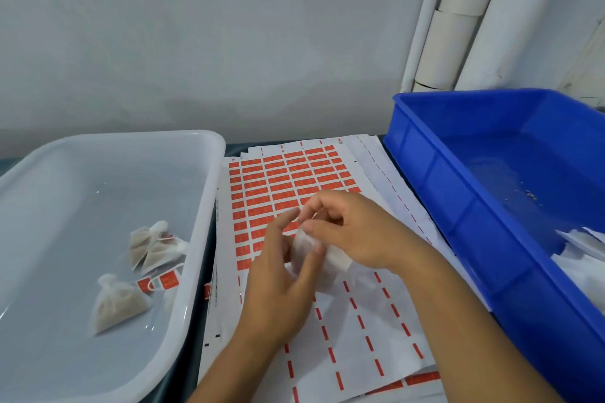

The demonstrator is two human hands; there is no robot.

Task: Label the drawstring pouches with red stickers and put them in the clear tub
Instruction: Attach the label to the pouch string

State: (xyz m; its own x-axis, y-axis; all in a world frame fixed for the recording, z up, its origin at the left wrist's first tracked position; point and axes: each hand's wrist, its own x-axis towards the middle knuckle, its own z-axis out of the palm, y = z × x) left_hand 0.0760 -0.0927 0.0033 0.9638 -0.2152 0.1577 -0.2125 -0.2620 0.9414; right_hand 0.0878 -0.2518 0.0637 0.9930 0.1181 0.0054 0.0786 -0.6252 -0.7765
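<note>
small white soft fabric drawstring pouch (pixel 302 244) | both hands pinching it: left hand (pixel 278 285), right hand (pixel 353 232) | likely handling light, limp; gripping best at gathered neck

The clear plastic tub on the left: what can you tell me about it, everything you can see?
The clear plastic tub is a shallow, rounded-corner rectangle of translucent whitish plastic with a thick rolled rim. It sits flat on the left of the worktop, right beside the sheet of red stickers. Inside, toward its near right side, lie a few small white drawstring pouches with tan filling; red stickers show by some of them. Most of its floor is bare. Neither hand touches it.
</note>
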